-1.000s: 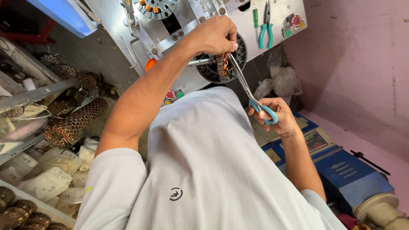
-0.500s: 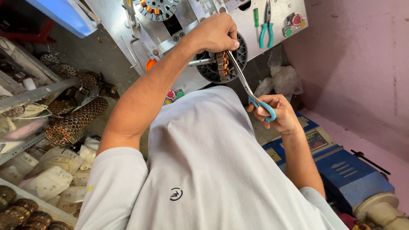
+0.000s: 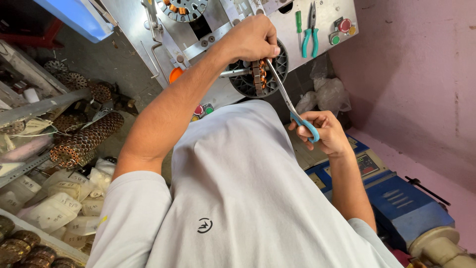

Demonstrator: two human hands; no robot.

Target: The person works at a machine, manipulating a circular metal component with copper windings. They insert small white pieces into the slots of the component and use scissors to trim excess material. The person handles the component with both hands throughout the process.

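Observation:
My left hand (image 3: 254, 38) reaches up and grips a small copper-wound stator (image 3: 259, 78) that sits on a horizontal metal shaft (image 3: 234, 73) of the winding machine. My right hand (image 3: 323, 131) holds blue-handled scissors (image 3: 295, 110), fingers through the loops. The long steel blades point up-left, and their tips are at the stator, just beneath my left thumb. A round black fixture (image 3: 275, 74) is behind the stator. My grey shirt fills the lower middle of the view.
The grey machine panel (image 3: 223, 25) carries teal pliers (image 3: 311, 34), a green screwdriver (image 3: 298, 22) and coloured buttons. A long stack of wound stators (image 3: 84, 140) and white bags (image 3: 59, 203) lie left. A blue machine (image 3: 396, 198) stands at the right by a pink wall.
The scissors and my right hand shifted slightly, with the blade tips staying at the stator. My left hand kept its grip.

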